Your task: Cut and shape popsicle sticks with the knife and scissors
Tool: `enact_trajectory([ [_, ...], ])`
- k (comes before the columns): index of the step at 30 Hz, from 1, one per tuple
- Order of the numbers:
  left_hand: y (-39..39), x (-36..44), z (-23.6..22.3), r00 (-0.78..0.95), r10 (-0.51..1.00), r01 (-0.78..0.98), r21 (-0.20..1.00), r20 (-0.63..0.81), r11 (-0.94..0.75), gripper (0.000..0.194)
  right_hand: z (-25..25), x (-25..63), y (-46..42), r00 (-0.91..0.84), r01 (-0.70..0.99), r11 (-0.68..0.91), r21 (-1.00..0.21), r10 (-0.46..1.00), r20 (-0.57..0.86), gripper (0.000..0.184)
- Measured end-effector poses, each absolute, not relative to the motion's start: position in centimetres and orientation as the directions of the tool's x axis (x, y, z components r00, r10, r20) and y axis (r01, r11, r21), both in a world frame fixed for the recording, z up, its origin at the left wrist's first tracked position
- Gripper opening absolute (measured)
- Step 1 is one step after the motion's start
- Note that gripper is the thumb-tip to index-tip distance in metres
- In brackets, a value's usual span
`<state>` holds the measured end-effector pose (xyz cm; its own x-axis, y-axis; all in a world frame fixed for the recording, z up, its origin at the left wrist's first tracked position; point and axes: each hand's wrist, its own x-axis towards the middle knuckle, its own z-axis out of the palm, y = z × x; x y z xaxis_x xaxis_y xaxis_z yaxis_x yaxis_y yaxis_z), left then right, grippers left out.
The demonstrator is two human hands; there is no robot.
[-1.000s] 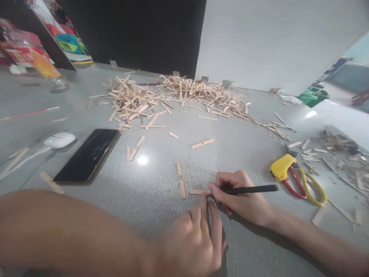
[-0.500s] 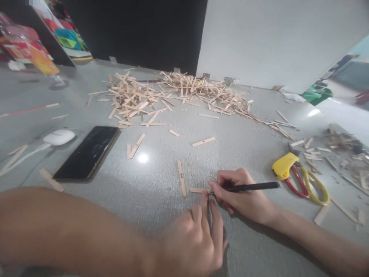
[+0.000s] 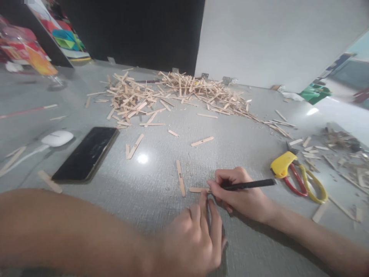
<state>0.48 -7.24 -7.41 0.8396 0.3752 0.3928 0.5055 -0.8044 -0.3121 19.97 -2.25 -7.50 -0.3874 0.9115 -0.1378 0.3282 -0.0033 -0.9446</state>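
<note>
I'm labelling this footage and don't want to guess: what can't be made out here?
In the head view:
Flat pale wooden stick, right end: hidden by the bare left hand and bare right hand.
Slim black pen-shaped tool, working tip: too small, among the fingers.
Clear orange-labelled bottle: lettering blurred.
Thin white cable: cut off by the left edge.

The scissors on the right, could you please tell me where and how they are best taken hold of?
Probably best by the looped red handle and yellow handle together, coming from the near right side. The scissors lie on the table with those loops toward that side and the dark tip pointing away, so this should stay clear of the tip.
</note>
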Motion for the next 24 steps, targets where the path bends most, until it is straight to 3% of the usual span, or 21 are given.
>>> enact_trajectory([
  [24, -7.37, 0.52, -7.51, 0.833, 0.373, 0.512, -0.313, 0.409, -0.800, 0.047, -7.62, 20.17, -2.49, -0.370, 0.379, 0.022, -0.925, 0.920, -0.130, 0.042],
])
